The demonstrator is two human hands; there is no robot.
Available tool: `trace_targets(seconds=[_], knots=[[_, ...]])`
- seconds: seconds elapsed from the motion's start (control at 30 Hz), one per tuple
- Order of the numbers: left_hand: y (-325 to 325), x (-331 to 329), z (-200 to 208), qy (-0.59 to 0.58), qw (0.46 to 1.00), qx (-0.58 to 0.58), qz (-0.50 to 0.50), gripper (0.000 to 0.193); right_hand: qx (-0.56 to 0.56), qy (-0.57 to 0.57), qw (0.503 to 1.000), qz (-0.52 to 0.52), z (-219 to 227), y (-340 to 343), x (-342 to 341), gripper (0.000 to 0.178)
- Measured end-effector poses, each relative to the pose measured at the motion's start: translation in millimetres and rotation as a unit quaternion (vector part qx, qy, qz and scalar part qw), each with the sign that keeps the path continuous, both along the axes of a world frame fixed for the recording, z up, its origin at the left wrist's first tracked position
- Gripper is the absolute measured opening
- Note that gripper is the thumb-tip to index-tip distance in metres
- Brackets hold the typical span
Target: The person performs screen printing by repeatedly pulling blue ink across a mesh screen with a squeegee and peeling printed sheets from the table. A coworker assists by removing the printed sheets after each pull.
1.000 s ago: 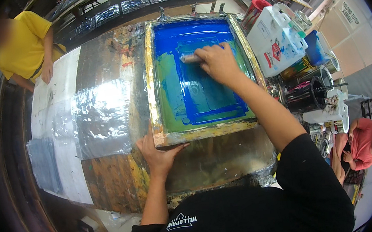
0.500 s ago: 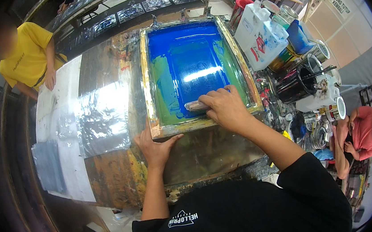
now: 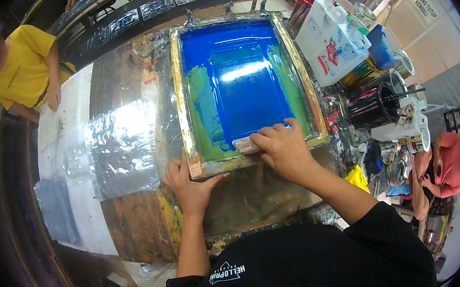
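Observation:
A wooden-framed printing screen (image 3: 181,106) lies in front of me, with wet blue ink (image 3: 251,102) over the middle and far part of its greenish mesh. My right hand (image 3: 287,152) is closed around a squeegee (image 3: 247,145), which rests on the mesh near the frame's front edge. Fingers and palm cover the squeegee's right part. At the near left corner of the frame, my left hand (image 3: 191,187) grips the wood, its thumb along the front rail and its fingers by the left side.
Clear plastic sheets (image 3: 125,148) lie on the table left of the screen. A person in yellow (image 3: 26,66) stands at the far left; another in red (image 3: 450,164) sits at right. White jugs (image 3: 331,42) and a dark ink can (image 3: 370,106) crowd the right side.
The squeegee has come slightly nearer to me in my right hand, and the ink behind it looks smoother. My left hand keeps its grip on the corner. The whole view has shifted a little.

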State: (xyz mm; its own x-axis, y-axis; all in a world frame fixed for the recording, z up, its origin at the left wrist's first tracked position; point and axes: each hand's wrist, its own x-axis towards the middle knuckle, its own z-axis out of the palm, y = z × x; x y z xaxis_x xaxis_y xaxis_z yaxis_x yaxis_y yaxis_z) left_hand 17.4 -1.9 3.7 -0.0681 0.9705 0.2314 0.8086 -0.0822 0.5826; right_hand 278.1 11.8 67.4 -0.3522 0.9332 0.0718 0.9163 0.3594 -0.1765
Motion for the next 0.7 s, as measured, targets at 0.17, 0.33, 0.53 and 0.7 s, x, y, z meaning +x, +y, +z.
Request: trace_targets(seconds=[0.17,0.33,0.53,0.7], knots=[[0,0,3,-0.014,1.000,-0.013,-0.014,0.080,0.040,-0.005,0.999,-0.001,-12,17,-2,0.051],[1,-1,2,-0.013,1.000,-0.012,-0.017,0.080,0.099,0.003,0.995,-0.002,-26,63,1,0.044],[-1,-1,3,-0.011,1.000,-0.026,-0.008,0.082,0.144,-0.003,0.990,0.008,-38,136,10,0.033],[-2,-2,2,-0.020,1.000,-0.017,-0.005,0.087,0.128,-0.025,0.991,0.018,-29,191,16,0.024]])
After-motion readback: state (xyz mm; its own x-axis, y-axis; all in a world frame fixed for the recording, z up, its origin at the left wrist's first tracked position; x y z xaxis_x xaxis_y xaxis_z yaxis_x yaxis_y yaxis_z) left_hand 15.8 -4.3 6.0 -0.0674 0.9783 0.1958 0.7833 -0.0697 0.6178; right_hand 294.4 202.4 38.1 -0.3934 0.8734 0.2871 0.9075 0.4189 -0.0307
